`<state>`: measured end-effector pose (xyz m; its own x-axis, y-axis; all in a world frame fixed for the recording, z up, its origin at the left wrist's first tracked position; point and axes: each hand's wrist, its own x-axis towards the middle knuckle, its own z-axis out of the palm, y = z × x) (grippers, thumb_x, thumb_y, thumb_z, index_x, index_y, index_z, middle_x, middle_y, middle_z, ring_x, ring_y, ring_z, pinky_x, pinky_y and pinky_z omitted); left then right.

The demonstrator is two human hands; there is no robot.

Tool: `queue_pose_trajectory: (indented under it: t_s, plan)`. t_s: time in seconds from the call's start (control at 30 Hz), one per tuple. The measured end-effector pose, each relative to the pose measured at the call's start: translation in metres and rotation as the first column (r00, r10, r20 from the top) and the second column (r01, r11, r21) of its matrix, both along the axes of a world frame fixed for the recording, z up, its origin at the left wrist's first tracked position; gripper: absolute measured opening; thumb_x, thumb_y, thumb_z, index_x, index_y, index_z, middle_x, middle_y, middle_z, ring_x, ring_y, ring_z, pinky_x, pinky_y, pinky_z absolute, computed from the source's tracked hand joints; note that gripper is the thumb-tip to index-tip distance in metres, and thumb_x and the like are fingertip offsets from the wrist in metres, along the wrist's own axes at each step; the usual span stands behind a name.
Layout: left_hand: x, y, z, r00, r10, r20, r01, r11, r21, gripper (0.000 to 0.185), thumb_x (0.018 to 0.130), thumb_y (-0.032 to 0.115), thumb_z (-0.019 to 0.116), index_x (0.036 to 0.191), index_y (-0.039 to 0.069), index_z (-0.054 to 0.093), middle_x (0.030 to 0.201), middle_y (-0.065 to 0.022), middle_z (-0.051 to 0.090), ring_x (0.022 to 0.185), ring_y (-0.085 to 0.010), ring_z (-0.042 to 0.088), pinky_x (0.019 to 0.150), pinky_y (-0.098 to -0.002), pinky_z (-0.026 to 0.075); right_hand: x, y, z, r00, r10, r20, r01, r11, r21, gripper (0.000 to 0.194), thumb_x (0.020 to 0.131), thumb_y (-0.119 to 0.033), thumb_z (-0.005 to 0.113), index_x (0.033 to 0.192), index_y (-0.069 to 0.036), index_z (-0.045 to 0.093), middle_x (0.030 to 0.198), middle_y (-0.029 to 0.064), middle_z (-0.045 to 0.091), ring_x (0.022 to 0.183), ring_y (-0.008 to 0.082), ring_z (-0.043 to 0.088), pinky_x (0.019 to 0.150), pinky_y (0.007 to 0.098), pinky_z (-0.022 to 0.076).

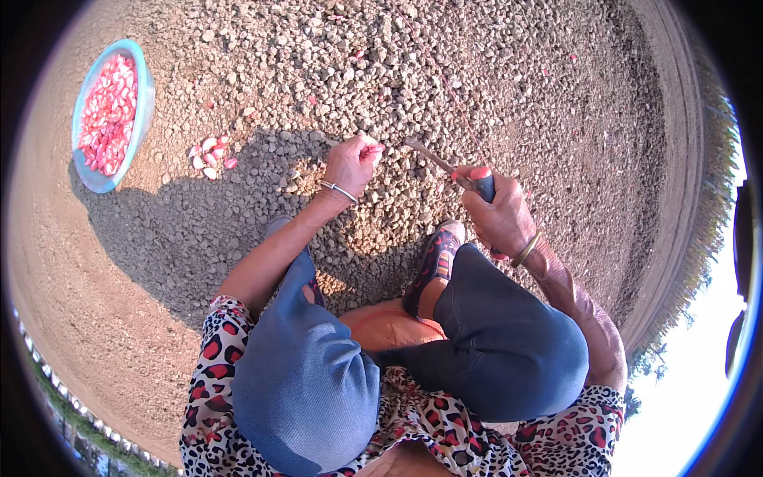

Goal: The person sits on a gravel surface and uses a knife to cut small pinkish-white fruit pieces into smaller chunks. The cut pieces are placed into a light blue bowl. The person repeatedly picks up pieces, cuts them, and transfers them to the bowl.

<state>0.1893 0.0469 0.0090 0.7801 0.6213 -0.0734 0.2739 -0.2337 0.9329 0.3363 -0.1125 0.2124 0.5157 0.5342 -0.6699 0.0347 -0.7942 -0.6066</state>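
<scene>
My left hand (353, 161) is closed around pink-coated cloves (373, 149), which look like garlic; how many it holds is hidden. It is just above the clumpy soil. In my right hand (502, 208) is a small hand tool with a narrow metal blade (438, 160) and a dark handle (484, 186) with a red end. The blade's tip points toward my left hand, with a gap between them. A thin red string (456, 98) runs over the soil and meets the view of my right hand. Several loose cloves (211, 156) lie on the ground to the left.
A light-blue basin (143, 89) full of pink cloves stands at the far left. My shoes (438, 256) rest on the soil, on either side of an orange-brown object (381, 328) marked with a red line. Single pink cloves (313, 100) are scattered farther ahead.
</scene>
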Motion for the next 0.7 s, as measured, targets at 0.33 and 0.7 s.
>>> queue_pose_trajectory:
  t_s: [0.33,0.7]
  plan:
    - [0.012,-0.017,0.000,0.987,-0.113,-0.119,0.124,0.988,0.091,0.009,0.084,0.013,0.070,0.086,0.005,0.068,0.076,-0.0085,0.068,0.064,-0.0186,0.065,0.060,-0.0315,0.051,0.037,0.041,0.016,0.993,0.000,-0.119,-0.015,0.992,-0.126,0.019,0.087,-0.018,0.057,0.086,0.000,0.062,0.059,0.0046,0.056,0.045,0.0116,0.053,0.040,0.0312,0.0442]
    - [0.045,-0.025,-0.012,0.994,-0.110,-0.003,0.101,0.907,0.408,0.011,0.081,0.011,0.069,0.084,0.007,0.060,0.072,-0.0075,0.062,0.062,-0.0241,0.062,0.058,-0.0367,0.050,0.051,0.118,0.023,0.969,0.166,-0.181,-0.207,0.949,-0.237,0.025,0.083,-0.015,0.054,0.072,0.007,0.058,0.059,0.0125,0.059,0.043,0.0190,0.057,0.036,0.0347,0.0464]
